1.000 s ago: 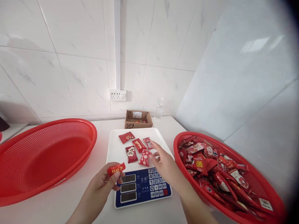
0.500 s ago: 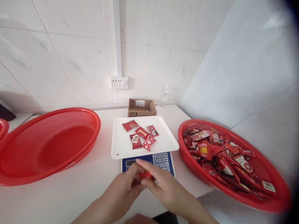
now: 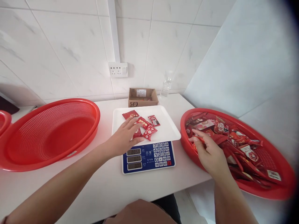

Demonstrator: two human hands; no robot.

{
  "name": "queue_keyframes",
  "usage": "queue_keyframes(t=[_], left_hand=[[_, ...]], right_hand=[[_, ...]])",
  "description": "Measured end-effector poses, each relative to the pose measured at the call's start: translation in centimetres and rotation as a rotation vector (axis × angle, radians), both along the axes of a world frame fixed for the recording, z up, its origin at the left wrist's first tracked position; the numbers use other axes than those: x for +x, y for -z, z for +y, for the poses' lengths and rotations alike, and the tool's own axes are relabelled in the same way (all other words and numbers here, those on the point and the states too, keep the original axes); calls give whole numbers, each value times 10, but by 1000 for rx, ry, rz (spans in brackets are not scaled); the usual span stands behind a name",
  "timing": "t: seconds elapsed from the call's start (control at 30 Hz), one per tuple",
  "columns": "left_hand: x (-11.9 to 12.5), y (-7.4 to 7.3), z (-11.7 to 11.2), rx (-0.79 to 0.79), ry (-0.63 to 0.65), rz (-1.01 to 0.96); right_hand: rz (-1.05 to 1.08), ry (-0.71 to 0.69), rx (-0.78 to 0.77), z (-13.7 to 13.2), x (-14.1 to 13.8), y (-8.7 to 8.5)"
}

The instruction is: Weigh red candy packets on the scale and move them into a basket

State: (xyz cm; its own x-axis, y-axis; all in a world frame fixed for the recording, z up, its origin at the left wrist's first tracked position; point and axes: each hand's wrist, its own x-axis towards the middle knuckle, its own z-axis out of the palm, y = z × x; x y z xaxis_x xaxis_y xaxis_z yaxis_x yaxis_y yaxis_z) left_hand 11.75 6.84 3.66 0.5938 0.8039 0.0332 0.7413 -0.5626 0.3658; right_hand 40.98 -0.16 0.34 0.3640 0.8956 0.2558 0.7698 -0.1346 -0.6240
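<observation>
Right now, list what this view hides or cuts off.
In the head view:
Dark red packet on the white weighing tray: partly covered by the left hand.
Orange-red packet: mostly masked by the right hand.
Contents of the cardboard box: mostly behind its front wall.
Far-left red basket: cut off by the left edge.

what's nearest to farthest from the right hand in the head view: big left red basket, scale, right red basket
From the right hand:
1. Right red basket: right beside the hand, at its left rim
2. Scale: middle, left of the hand
3. Big left red basket: far side, beyond the scale
</observation>
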Motion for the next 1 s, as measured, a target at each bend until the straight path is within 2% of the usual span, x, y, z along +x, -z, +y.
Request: queue_keyframes(t=[0.1,0.27,0.47,0.53,0.77,0.87,1.0], left_hand=[[24,9,17,9,107,133],[49,21,37,-23,209,202],[58,17,49,-3,292,201],[55,15,54,19,270,180],[39,15,80,5,42,169],[41,14,78,-16,57,172],[56,16,67,-6,125,166]], right_hand=[[38,-20,5,0,0,1],[99,-30,-18,-3,4,3],[102,-47,-11,-3,6,5],[111,-59,-12,-3,6,6],[112,-88,-1,-3,6,6],[82,-79,14,-3,5,6],[77,-87,19,-2,3,6]])
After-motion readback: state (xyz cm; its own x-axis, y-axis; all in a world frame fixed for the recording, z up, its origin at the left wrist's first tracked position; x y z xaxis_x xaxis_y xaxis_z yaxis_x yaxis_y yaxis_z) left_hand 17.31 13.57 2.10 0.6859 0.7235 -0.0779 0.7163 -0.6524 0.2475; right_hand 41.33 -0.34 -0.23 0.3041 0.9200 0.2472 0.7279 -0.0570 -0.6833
